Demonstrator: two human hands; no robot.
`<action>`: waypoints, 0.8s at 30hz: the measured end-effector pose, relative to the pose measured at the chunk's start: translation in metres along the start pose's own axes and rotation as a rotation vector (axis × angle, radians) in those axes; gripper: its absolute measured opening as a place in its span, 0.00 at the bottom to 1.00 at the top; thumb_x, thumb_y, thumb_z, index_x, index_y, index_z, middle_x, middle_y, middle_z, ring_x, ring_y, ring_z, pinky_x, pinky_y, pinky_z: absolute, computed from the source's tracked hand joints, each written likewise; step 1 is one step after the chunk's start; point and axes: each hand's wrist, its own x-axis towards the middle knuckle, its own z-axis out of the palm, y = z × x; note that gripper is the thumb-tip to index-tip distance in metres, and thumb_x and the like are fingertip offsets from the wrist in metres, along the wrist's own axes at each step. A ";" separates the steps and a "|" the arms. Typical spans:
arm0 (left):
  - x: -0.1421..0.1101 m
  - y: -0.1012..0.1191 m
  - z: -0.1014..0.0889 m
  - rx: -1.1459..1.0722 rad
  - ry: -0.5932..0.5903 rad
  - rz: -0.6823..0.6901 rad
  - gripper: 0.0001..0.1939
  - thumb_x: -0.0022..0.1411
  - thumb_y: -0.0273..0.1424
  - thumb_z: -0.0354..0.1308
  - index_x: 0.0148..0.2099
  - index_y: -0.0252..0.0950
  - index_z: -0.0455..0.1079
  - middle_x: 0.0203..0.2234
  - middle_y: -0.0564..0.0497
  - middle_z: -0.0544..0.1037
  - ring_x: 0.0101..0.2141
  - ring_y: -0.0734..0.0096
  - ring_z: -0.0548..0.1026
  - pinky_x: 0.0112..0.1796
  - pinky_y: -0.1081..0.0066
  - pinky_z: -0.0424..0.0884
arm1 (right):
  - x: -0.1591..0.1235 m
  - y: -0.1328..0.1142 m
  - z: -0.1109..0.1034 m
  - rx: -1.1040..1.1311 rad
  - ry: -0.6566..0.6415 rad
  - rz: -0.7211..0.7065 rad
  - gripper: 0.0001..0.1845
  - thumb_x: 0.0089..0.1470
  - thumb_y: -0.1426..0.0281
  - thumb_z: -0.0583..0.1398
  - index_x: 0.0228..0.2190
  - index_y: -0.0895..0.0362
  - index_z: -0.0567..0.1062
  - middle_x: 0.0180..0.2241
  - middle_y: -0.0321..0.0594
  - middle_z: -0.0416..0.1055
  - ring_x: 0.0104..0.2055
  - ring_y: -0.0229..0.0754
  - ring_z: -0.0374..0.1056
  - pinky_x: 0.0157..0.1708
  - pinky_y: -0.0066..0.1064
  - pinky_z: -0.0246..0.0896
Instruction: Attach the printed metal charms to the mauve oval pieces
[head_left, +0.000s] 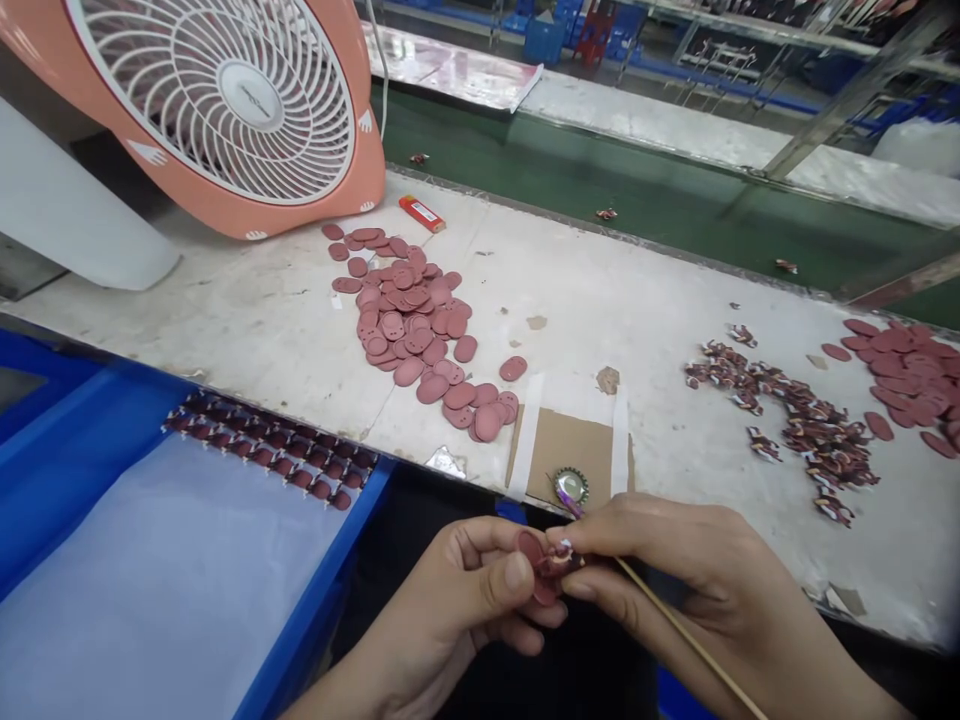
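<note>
My left hand (pixel 457 590) is closed, pinching a small pink oval piece (pixel 534 548) between thumb and fingers at the bottom centre. My right hand (pixel 675 570) is closed too, pressing a small dark red figure (pixel 559 563) against that oval. A thin wooden stick (pixel 690 640) runs from under the right fingers down to the lower right. Just beyond the fingertips, a bottle cap (pixel 571 485) lies on a taped cardboard patch (pixel 570 445) at the table's near edge.
A heap of pink ovals (pixel 420 320) lies mid-table, a pile of small dark figures (pixel 802 420) at right, more ovals (pixel 907 370) far right. Finished pieces sit in rows (pixel 270 450) on a blue tray (pixel 105 440). An orange fan (pixel 225 110) and a lighter (pixel 421 212) stand behind.
</note>
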 end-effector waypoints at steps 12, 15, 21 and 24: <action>0.001 -0.005 -0.002 -0.014 0.005 -0.030 0.14 0.48 0.39 0.75 0.32 0.34 0.81 0.22 0.53 0.80 0.25 0.77 0.80 0.24 0.84 0.74 | 0.001 -0.001 -0.003 0.069 -0.087 0.050 0.14 0.63 0.77 0.62 0.47 0.49 0.78 0.34 0.27 0.77 0.34 0.30 0.73 0.38 0.17 0.66; 0.001 -0.003 -0.002 -0.010 0.013 -0.040 0.14 0.48 0.39 0.75 0.31 0.34 0.81 0.21 0.53 0.79 0.24 0.78 0.79 0.24 0.84 0.74 | 0.001 -0.001 -0.002 0.075 -0.075 0.051 0.14 0.63 0.77 0.63 0.46 0.49 0.78 0.33 0.27 0.77 0.34 0.30 0.73 0.38 0.17 0.65; 0.001 -0.002 0.000 -0.014 0.044 -0.045 0.15 0.46 0.40 0.76 0.29 0.34 0.81 0.21 0.53 0.79 0.24 0.78 0.79 0.23 0.84 0.73 | 0.001 -0.001 -0.001 0.048 -0.096 0.056 0.12 0.63 0.78 0.62 0.45 0.50 0.78 0.34 0.28 0.77 0.34 0.31 0.73 0.38 0.19 0.65; 0.002 -0.002 0.001 -0.007 0.057 -0.057 0.15 0.46 0.40 0.76 0.29 0.34 0.81 0.21 0.53 0.79 0.24 0.78 0.79 0.23 0.85 0.73 | 0.002 -0.001 -0.002 0.056 -0.103 0.054 0.13 0.64 0.78 0.61 0.46 0.49 0.77 0.34 0.27 0.77 0.34 0.31 0.73 0.39 0.19 0.65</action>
